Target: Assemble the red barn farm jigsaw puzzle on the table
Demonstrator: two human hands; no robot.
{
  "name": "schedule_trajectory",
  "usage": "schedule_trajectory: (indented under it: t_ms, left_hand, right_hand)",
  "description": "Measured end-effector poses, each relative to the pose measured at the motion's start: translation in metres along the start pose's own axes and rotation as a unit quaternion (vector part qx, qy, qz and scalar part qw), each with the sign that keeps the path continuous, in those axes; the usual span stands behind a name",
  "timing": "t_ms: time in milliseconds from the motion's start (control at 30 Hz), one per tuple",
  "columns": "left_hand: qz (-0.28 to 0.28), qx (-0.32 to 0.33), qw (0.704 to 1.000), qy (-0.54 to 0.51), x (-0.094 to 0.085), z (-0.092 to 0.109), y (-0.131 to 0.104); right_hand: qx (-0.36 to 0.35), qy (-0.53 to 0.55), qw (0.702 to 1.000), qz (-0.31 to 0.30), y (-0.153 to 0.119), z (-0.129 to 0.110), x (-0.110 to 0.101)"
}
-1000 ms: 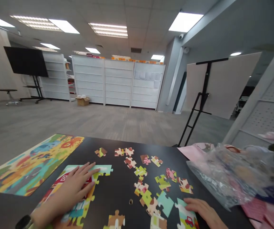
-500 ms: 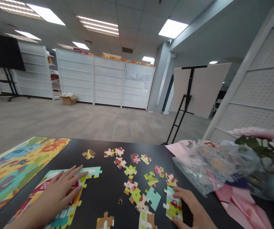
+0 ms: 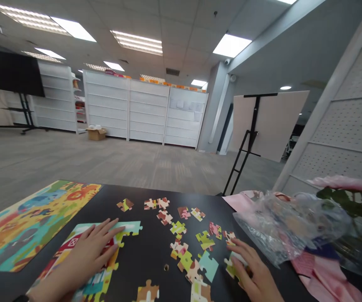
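Observation:
My left hand (image 3: 89, 253) lies flat with fingers spread on a partly assembled puzzle (image 3: 132, 227) showing a red barn. At the right, my right hand (image 3: 254, 270) has its fingers closed around a joined puzzle section (image 3: 231, 268), which they mostly cover. Just beyond those fingertips is a brown and white puzzle piece (image 3: 229, 237). A teal puzzle piece (image 3: 209, 265) lies to the left of this hand. Between my hands, several loose pieces are scattered, including a lime green piece (image 3: 205, 240) and a brown piece (image 3: 148, 291) near the front.
On the black table (image 3: 130, 260), a colourful animal picture board (image 3: 42, 214) lies at the left. Crumpled clear plastic (image 3: 281, 226), pink cloth (image 3: 322, 272) and pink flowers (image 3: 344, 183) crowd the right side. Beyond stand an easel (image 3: 253, 126) and white shelves (image 3: 146, 111).
My right hand has moved over the puzzle section with the red car, hiding most of its picture. My left hand stays on the assembled part. The whole view has shifted slightly.

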State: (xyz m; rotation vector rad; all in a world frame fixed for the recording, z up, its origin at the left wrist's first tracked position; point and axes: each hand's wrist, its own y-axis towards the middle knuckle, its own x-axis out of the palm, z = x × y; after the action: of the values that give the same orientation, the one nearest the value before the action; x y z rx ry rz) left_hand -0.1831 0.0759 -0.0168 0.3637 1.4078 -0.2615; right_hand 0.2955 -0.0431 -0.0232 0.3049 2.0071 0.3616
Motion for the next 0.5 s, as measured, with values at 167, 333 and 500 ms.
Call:
schedule_trajectory:
  t_ms: [167,333,500]
  left_hand:
    - [-0.012,-0.005,1.000,-0.010,-0.002,0.004,0.002]
    - [0.003,-0.004,0.999,-0.045,-0.004,0.006,-0.001]
    - [0.002,-0.001,0.997,-0.079,-0.013,0.008,-0.006]
  right_hand:
    - [-0.140,0.032,0.974,-0.174,0.071,-0.063,0.030]
    - [-0.171,0.032,0.950,-0.260,0.131,-0.096,0.051]
    - [-0.159,0.007,0.954,-0.254,0.134,-0.102,0.043]
